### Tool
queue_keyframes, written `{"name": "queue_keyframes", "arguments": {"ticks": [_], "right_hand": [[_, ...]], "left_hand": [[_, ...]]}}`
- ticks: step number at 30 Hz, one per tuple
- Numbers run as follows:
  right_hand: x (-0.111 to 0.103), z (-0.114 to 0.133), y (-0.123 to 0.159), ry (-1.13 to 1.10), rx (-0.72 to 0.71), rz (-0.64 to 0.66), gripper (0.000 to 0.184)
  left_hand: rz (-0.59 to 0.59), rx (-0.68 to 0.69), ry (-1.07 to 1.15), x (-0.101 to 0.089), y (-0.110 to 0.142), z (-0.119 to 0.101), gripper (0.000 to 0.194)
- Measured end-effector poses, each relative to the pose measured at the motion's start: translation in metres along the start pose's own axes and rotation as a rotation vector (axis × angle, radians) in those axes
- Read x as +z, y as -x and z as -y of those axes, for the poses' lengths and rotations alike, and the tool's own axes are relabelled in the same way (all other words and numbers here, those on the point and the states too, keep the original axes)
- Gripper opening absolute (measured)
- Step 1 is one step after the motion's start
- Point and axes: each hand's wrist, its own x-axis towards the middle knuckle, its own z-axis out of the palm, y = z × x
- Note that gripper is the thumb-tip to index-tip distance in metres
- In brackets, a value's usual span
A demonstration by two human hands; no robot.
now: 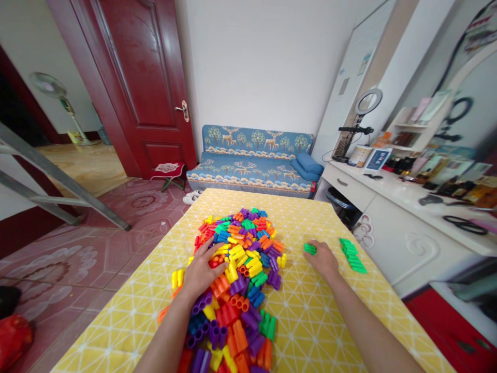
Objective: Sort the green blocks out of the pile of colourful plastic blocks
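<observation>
A large heap of coloured plastic tube blocks (238, 254) in red, orange, yellow, green, blue and purple spreads over the table. My left hand (202, 269) lies on the heap's left side, fingers spread over yellow and orange pieces. To the right of the heap, my right hand (323, 259) pinches a green tube block (310, 248) just over the tablecloth, or touching it; I cannot tell which. Further right, several green blocks (352, 255) lie side by side in a slanting row, apart from my right hand.
A yellow patterned cloth covers the table (310, 331). Behind it stands a blue sofa (252, 160). A white dresser (373, 207) with a ring light (368, 102) and bottles is on the right. At left are a metal ladder (73, 197) and a red door (143, 77).
</observation>
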Motion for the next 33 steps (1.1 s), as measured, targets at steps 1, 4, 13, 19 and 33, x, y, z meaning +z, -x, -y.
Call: {"name": "queue_keyframes", "arguments": {"ticks": [1,4,13,19,33], "right_hand": [[-0.003,-0.003,0.001,-0.001,0.013,-0.045,0.036],[-0.014,-0.025,0.003,-0.011,0.07,-0.266,0.044],[-0.035,-0.097,0.016,0.079,0.308,-0.417,0.056],[-0.032,-0.095,0.014,0.07,0.342,-0.361,0.058],[-0.03,-0.088,0.015,0.021,0.278,-0.441,0.058]], "left_hand": [[0.001,0.001,0.0,0.0,0.0,0.0,0.052],[0.008,0.003,-0.001,0.0,0.0,0.001,0.052],[0.005,0.007,0.003,-0.001,0.0,-0.002,0.052],[0.019,-0.012,-0.003,-0.001,0.0,-0.002,0.052],[0.0,-0.011,0.017,-0.001,0.001,-0.003,0.053]]}}
